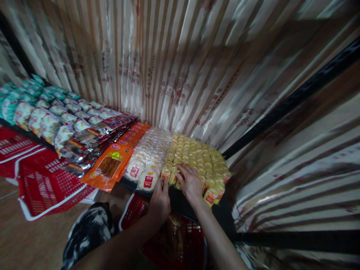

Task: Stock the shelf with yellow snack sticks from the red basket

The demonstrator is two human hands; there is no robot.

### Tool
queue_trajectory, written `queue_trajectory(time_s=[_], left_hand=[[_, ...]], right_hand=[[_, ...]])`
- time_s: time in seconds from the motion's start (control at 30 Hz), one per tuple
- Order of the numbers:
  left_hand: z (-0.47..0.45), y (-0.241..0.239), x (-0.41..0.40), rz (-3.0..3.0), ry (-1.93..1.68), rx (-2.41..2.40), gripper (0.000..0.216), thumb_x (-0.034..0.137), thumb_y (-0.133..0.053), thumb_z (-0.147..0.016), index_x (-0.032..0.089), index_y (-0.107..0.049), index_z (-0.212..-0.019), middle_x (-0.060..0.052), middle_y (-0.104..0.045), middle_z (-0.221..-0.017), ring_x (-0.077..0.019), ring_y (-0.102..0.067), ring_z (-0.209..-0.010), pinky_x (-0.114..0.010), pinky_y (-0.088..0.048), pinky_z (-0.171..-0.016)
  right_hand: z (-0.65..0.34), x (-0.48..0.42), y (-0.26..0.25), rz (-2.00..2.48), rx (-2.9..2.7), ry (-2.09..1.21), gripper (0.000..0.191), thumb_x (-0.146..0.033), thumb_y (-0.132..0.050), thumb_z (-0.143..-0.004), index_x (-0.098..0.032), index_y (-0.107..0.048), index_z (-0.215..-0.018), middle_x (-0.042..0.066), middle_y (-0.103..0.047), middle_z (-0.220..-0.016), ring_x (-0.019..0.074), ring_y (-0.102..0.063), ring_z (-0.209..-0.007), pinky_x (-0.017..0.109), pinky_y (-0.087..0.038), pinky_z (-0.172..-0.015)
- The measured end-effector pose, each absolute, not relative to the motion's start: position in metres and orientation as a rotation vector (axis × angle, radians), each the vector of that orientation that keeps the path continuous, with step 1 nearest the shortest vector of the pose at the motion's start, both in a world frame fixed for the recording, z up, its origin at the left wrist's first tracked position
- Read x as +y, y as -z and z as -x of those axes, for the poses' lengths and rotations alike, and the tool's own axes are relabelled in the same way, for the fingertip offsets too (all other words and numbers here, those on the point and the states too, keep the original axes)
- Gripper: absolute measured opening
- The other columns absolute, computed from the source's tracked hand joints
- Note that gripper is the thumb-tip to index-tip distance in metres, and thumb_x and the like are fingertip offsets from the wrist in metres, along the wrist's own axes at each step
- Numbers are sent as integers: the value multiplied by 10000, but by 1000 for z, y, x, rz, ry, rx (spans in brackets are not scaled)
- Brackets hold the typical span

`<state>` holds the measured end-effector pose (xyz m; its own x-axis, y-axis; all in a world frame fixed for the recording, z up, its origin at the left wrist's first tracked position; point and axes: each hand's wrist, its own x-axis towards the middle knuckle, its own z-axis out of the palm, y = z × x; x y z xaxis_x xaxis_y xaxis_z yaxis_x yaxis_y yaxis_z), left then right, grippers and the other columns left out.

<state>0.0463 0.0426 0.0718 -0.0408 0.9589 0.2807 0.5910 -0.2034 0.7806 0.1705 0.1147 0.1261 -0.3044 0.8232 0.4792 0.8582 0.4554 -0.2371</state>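
Observation:
My left hand (pixel 159 200) rests at the front edge of a black shelf (pixel 180 204), fingers curled on the front yellow snack packets (pixel 168 173) beside a white packet with a red label (pixel 146 181). My right hand (pixel 189 183) lies on the front row of yellow packets (pixel 197 157), fingers bent and pressing on them. What the fingers enclose is hidden.
Rows of orange packets (pixel 112 163), silver-dark packets (pixel 90 140) and green-white bags (pixel 42 112) fill the shelf to the left. Red plastic baskets (pixel 42 180) stand on the floor at left, another red basket (pixel 180 240) below my arms. A striped curtain (pixel 180 67) hangs behind.

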Motion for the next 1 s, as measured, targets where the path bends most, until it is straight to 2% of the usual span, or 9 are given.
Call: queue_trajectory(time_s=[0.17, 0.3, 0.43, 0.53, 0.7, 0.83, 1.0], left_hand=[[-47, -68, 46, -1794, -1194, 1620, 571, 21, -321, -756, 68, -388, -1321, -180, -417, -1229, -239, -417, -1166, -446, -393, -994], [-46, -68, 44, -1824, -1229, 1591, 591, 15, -330, -738, 78, -387, -1323, -171, -420, -1217, -234, -421, -1151, -437, -395, -993], [-46, -69, 44, -1843, -1224, 1595, 575, 19, -321, -747, 63, -390, -1316, -180, -412, -1216, -242, -424, -1144, -439, -397, -988], [-46, -70, 44, -1865, -1213, 1604, 569, 11, -306, -754, 43, -378, -1317, -183, -409, -1198, -241, -421, -1141, -428, -396, -990], [-46, -73, 43, -1863, -1232, 1592, 566, 7, -305, -757, 69, -378, -1315, -164, -412, -1179, -232, -422, -1138, -418, -403, -984], [-46, -75, 42, -1853, -1229, 1580, 565, 3, -310, -748, 48, -379, -1307, -171, -406, -1186, -234, -415, -1141, -422, -390, -998], [-47, -71, 41, -1870, -1234, 1561, 595, 23, -346, -746, 64, -329, -1340, -180, -364, -1252, -256, -379, -1184, -459, -375, -1002]], right_hand=[[-168, 115, -134, 1409, -2159, 130, 144, -268, -505, -818, -228, -643, -798, 47, -625, -944, 215, -500, -912, 342, -417, -811], [-163, 115, -137, 1396, -2119, 157, 120, -232, -522, -783, -222, -620, -714, 46, -627, -935, 219, -481, -935, 347, -401, -831], [-167, 118, -137, 1321, -2206, 85, 110, -234, -506, -805, -226, -589, -734, 28, -644, -1003, 220, -482, -979, 364, -385, -861], [-174, 121, -137, 1300, -2303, 54, 105, -252, -505, -819, -236, -599, -863, 35, -641, -1026, 235, -475, -1011, 379, -385, -848], [-178, 123, -135, 1308, -2365, 134, 238, -263, -497, -831, -228, -573, -1055, 62, -624, -1011, 259, -456, -1022, 396, -378, -832], [-177, 125, -130, 1320, -2339, 208, 232, -279, -491, -839, -211, -584, -1041, 67, -617, -955, 251, -451, -990, 381, -365, -834], [-181, 127, -126, 1364, -2321, 221, 152, -303, -504, -829, -212, -601, -903, 51, -612, -895, 238, -461, -938, 356, -351, -797]])
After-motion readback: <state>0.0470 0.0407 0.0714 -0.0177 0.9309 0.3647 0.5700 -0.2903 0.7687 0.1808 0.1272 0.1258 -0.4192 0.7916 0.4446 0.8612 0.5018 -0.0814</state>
